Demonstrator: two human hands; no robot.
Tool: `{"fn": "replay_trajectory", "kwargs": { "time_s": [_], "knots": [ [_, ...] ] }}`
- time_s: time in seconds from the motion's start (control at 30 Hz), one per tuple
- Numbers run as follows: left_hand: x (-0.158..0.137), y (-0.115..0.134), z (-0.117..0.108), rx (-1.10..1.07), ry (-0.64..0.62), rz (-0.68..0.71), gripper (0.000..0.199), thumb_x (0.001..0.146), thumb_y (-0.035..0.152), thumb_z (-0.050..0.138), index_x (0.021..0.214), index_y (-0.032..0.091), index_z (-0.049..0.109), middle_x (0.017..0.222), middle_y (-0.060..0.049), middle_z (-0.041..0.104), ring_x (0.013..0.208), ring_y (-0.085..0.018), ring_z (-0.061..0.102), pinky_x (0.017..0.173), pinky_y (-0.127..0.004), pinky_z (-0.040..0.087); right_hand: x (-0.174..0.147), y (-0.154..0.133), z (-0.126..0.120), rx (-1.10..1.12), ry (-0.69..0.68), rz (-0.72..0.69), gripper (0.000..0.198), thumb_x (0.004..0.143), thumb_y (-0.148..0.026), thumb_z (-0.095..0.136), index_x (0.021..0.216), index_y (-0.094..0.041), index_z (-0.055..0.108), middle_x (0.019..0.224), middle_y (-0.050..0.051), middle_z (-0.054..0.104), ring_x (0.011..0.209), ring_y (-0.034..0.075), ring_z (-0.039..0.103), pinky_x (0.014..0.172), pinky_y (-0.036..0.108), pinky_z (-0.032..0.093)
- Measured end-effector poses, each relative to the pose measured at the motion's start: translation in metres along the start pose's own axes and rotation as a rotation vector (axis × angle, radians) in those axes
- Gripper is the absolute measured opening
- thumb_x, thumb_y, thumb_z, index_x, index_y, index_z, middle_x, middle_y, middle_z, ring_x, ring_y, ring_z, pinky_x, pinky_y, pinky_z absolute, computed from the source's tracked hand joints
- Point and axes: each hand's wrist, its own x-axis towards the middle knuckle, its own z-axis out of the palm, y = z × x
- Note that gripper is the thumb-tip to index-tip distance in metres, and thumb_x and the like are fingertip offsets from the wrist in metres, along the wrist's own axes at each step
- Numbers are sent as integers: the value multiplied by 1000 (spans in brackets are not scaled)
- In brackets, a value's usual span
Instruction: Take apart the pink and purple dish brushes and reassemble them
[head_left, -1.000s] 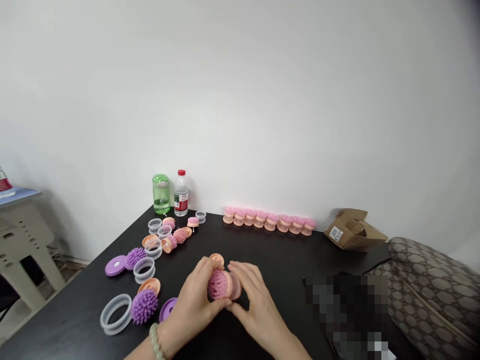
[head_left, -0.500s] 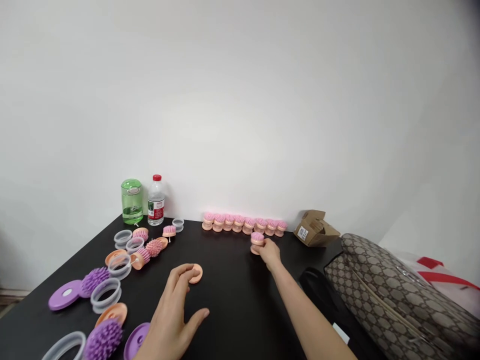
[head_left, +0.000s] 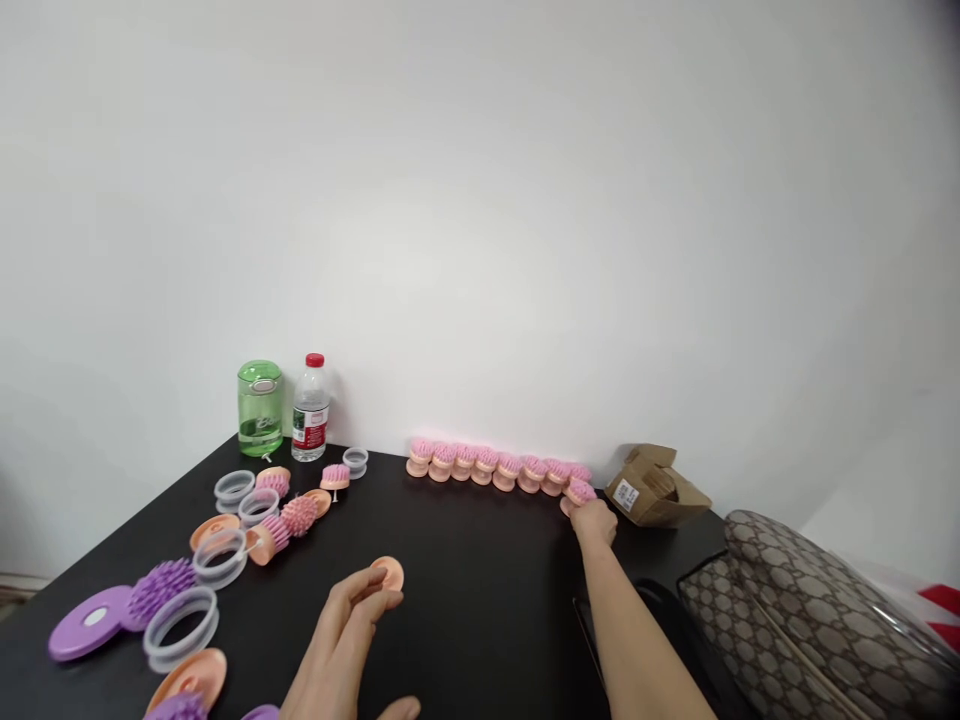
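My right hand [head_left: 595, 522] is closed around a pink-bristled scalp brush [head_left: 580, 492] with a peach base, at the right end of a row of matching brushes [head_left: 485, 462] along the wall. The brush leans a little in the fingers. My left hand [head_left: 341, 640] lies low over the black table with thumb and fingers apart. Its fingertips are at a round peach cap [head_left: 388, 573]; whether they touch it I cannot tell. Left of that hand lie loose pink brush heads [head_left: 300, 515], a purple bristle head [head_left: 161, 592] and clear rings [head_left: 181, 628].
At the back left stand a green bottle [head_left: 260, 410] and a red-capped water bottle [head_left: 310, 408]. An opened cardboard box [head_left: 654, 487] sits right of the row. A patterned bag [head_left: 802, 600] fills the right side. The white wall [head_left: 480, 250] bounds the table [head_left: 465, 570] behind.
My right hand has carried the brush rightward to the end of the row. My left hand stays near the peach cap, slightly lower in view. The view has turned a little.
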Motion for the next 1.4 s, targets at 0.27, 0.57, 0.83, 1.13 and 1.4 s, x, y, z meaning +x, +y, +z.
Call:
{"fn": "replay_trajectory", "kwargs": {
  "time_s": [0.27, 0.57, 0.83, 1.13, 1.4],
  "knots": [
    [2, 17, -12, 95, -265, 120, 64, 67, 14, 79, 124, 25, 52, 132, -14, 54, 123, -33, 55, 100, -46, 53, -71, -28, 6, 174, 66, -297, 40, 86, -19, 62, 122, -4, 55, 116, 23, 61, 113, 36, 59, 91, 49, 50],
    [10, 31, -10, 34, 14, 588, 22, 103, 30, 45, 121, 20, 53, 97, -8, 67, 94, -20, 65, 84, -31, 56, -257, -91, 48, 354, -472, -1324, 39, 78, -17, 62, 116, -29, 65, 120, 5, 66, 110, 24, 64, 88, 38, 58],
    [12, 38, -17, -7, 268, 568, 25, 102, 38, 42, 116, 24, 58, 81, -6, 69, 78, -21, 67, 70, -31, 59, -340, -160, 92, 216, -429, -1922, 66, 73, 2, 67, 135, -15, 55, 133, 17, 63, 133, 36, 48, 107, 57, 45],
    [15, 44, -21, -27, 256, 640, 31, 103, 40, 39, 119, 19, 56, 88, -9, 68, 86, -23, 67, 78, -35, 60, -332, -125, 78, 251, -393, -1978, 43, 86, 0, 47, 125, -12, 62, 123, 17, 67, 128, 30, 54, 110, 53, 45],
    [20, 42, -45, 122, 107, 503, 26, 90, 15, 54, 115, 18, 54, 104, -12, 65, 100, -28, 62, 91, -47, 53, -299, -67, 23, 502, -514, -1380, 35, 89, -20, 50, 123, -24, 57, 120, 8, 69, 111, 26, 67, 94, 43, 58]
  ]
}}
